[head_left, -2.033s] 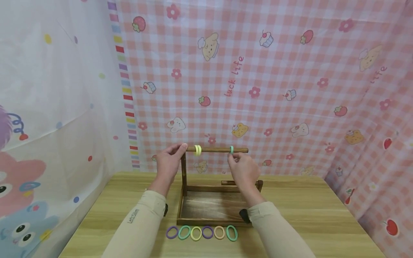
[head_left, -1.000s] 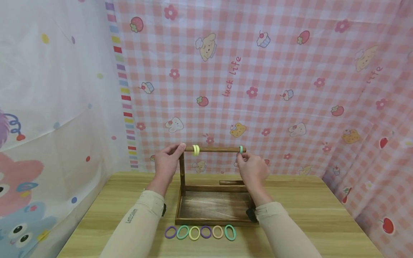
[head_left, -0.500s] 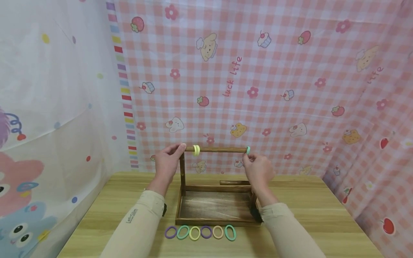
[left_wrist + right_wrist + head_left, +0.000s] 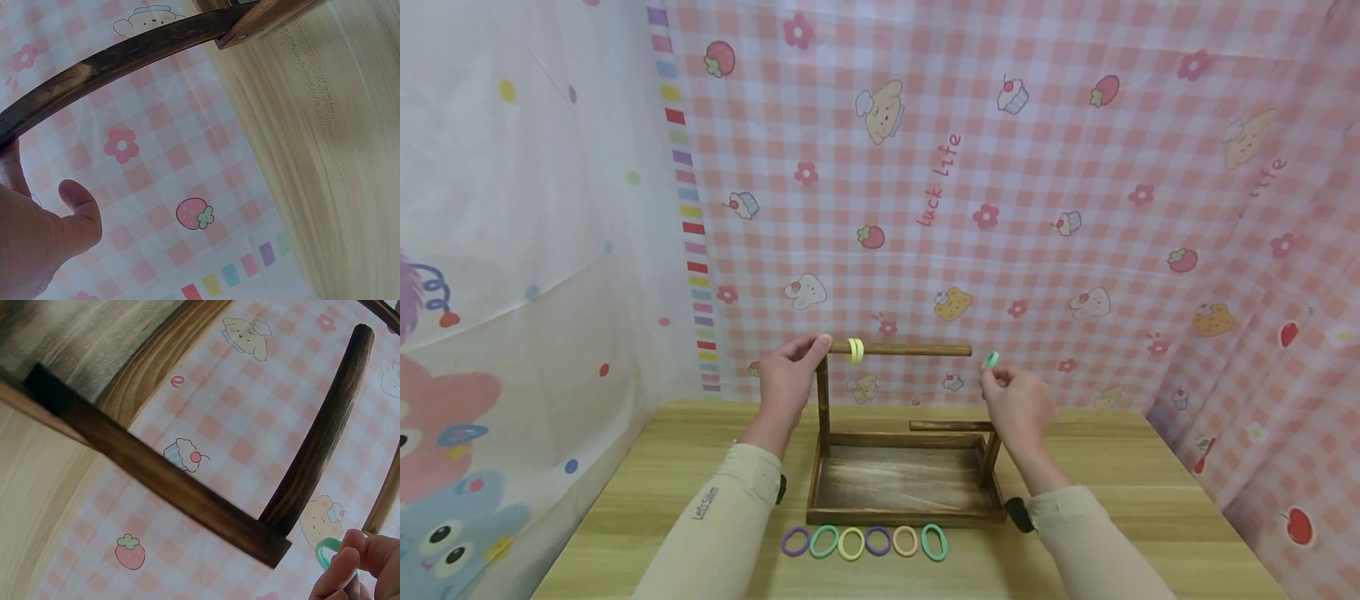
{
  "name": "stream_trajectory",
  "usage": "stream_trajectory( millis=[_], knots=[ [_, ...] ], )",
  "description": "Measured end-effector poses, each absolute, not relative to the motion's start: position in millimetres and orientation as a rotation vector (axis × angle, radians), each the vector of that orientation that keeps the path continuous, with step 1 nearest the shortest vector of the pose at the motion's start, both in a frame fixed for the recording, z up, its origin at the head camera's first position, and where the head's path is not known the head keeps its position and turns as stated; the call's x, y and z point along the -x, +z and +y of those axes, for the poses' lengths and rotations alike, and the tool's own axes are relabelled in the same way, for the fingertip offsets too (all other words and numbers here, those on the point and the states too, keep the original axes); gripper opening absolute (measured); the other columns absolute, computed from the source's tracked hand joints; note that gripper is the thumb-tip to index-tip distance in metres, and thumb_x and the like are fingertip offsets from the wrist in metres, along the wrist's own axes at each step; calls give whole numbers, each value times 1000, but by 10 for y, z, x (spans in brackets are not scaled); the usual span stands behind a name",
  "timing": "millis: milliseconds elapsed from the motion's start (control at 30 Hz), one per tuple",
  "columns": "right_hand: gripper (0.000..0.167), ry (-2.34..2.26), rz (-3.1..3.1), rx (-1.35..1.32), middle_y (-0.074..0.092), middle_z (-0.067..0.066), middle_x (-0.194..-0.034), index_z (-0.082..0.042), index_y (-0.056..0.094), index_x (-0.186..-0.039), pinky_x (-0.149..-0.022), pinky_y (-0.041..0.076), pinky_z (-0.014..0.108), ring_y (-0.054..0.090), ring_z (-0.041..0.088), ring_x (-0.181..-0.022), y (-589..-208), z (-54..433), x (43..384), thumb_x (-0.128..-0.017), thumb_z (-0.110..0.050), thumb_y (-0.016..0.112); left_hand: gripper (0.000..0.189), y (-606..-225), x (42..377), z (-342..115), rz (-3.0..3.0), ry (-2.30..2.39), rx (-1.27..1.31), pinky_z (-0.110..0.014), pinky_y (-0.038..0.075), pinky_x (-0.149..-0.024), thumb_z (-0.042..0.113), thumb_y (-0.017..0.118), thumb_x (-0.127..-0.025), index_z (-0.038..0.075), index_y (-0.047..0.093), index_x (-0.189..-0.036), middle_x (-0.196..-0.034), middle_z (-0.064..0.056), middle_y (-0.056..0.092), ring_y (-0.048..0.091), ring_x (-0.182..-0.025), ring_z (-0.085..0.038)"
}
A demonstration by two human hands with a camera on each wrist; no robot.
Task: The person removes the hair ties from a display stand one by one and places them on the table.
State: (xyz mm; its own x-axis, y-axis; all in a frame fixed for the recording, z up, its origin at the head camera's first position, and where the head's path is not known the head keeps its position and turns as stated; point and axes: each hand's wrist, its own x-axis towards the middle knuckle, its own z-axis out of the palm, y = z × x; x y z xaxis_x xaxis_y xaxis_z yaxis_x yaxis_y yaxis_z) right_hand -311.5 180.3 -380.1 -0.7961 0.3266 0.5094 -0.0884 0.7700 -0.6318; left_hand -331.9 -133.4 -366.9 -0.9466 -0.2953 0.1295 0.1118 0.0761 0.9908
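Your right hand (image 4: 1018, 407) has just drawn the green ring (image 4: 992, 360) off the free end of the upper bar (image 4: 917, 350), fingers pinching it just beyond the tip. Only two yellow rings (image 4: 856, 351) remain threaded there, while your left hand (image 4: 787, 380) grips the bar's post end.

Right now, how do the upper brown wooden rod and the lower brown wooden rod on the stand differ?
The upper brown wooden rod looks longer than the lower brown wooden rod. The upper rod carries two round yellow rings; the lower rod, none. The upper rod starts at the left post, the lower rod at the right post. Both are roughly horizontal.
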Motion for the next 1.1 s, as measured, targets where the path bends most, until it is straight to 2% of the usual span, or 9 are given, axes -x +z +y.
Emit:
stream_trajectory(
  millis=[267, 433, 533, 700, 900, 1100],
  knots=[
    [27, 945, -2414, 141, 83, 4, -82, -13, 85, -98, -44, 39, 27, 64, 9, -55, -3799, 1959, 2930, -101, -34, 67, 43, -3658, 3313, -1340, -2070, -1945, -183, -47, 54, -111, 47, 78, -97, 16, 77, -127, -132, -9, 74, 68, -125, -27],
    [29, 980, -2458, 84, 81, 3, -76, -13, 85, -97, -42, 36, 26, 59, 10, -52, -3783, 2056, 2738, -102, -36, 69, 43, -3671, 3321, -1344, -2073, -1952, -184, -46, 55, -111, 48, 79, -97, 16, 77, -127, -132, -9, 74, 68, -125, -27],
    [32, 1012, -2524, 41, 80, 3, -75, -11, 84, -100, -43, 39, 26, 63, 11, -56, -3751, 2105, 2601, -103, -39, 69, 43, -3675, 3323, -1348, -2072, -1954, -181, -46, 54, -112, 47, 79, -98, 16, 77, -127, -133, -9, 74, 68, -126, -27],
    [28, 1045, -2637, -45, 77, 0, -71, -6, 83, -102, -45, 43, 26, 69, 10, -62, -3744, 2170, 2391, -102, -31, 71, 40, -3676, 3324, -1348, -2070, -1950, -176, -49, 53, -112, 44, 77, -99, 16, 77, -127, -131, -10, 74, 67, -125, -28],
    [18, 1018, -2780, -148, 73, -7, -65, -11, 83, -93, -46, 42, 23, 65, 9, -59, -3831, 2218, 2208, -100, -24, 73, 41, -3676, 3316, -1344, -2069, -1950, -180, -48, 54, -111, 46, 78, -98, 16, 78, -126, -131, -10, 74, 67, -124, -28],
    [25, 1076, -2871, -228, 69, -6, -61, -17, 76, -74, -45, 37, 20, 60, 10, -54, -3987, 2244, 2137, -98, -20, 74, 47, -3666, 3315, -1342, -2093, -1937, -193, -47, 54, -112, 52, 78, -97, 17, 77, -128, -133, -8, 74, 67, -127, -27]
  ],
)
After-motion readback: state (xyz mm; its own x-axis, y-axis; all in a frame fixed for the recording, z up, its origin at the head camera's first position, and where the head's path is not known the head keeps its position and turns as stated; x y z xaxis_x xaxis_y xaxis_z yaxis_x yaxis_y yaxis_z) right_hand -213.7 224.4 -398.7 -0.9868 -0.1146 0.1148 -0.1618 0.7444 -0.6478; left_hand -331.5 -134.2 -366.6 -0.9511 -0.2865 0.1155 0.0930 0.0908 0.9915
